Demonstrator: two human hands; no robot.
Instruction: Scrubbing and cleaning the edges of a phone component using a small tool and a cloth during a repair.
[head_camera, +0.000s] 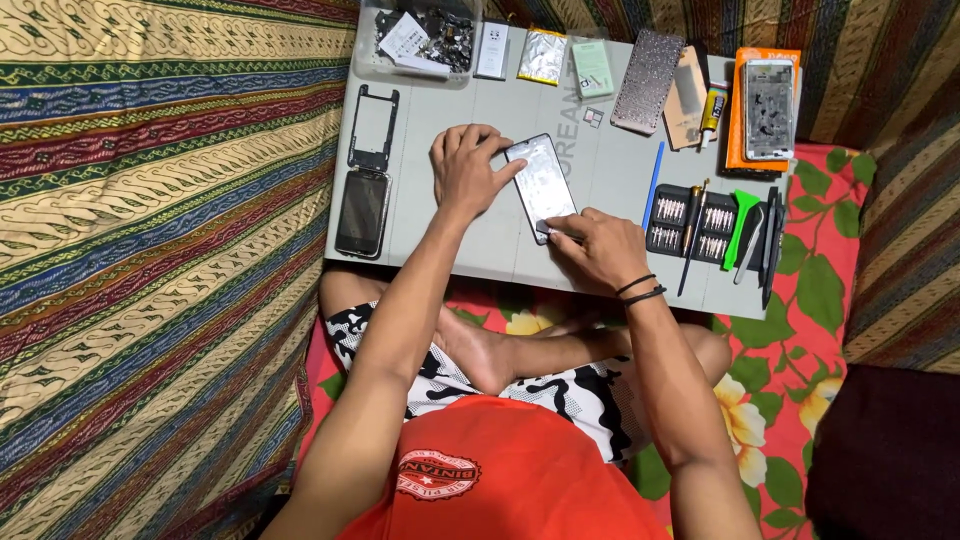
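Grey board (480, 250) sits across my lap as the bench, so everything stays flat & w/in reach. Striped cloth (150, 200) to my left, floral cloth (800, 330) under my right side.

Parts pushed to the edges, middle kept for the work. Far edge: clear tray (372, 62) of small bits, silver battery (543, 55), green pack (592, 68), glittery case (648, 80), glue tube (711, 108), orange box (742, 120) w/ an opened phone (769, 108) on top. Left edge: bare frame (373, 125) and, just below it, a dark screen (362, 212). Right: bit set (690, 220), green pry tool (741, 222), blue spudger (654, 182), all beside my working hand.

Phone (541, 183) lies flat at board centre, back off, insides up. Long axis runs near/far, top end tilted a bit toward my left, bottom end toward me & slightly right.

Left hand (465, 170) is spread on the board w/ fingertips pressed on the phone's top-left edge, pinning it so it won't slide. Not wrapped round it, just pushing down.

Right hand (598, 248) at the bottom end, thumb & forefinger pinched narrow on a thin tool (560, 234) whose tip meets the phone's lower edge. Can't tell the tool's kind, too small. Wristbands (640, 290) sit clear of the work.
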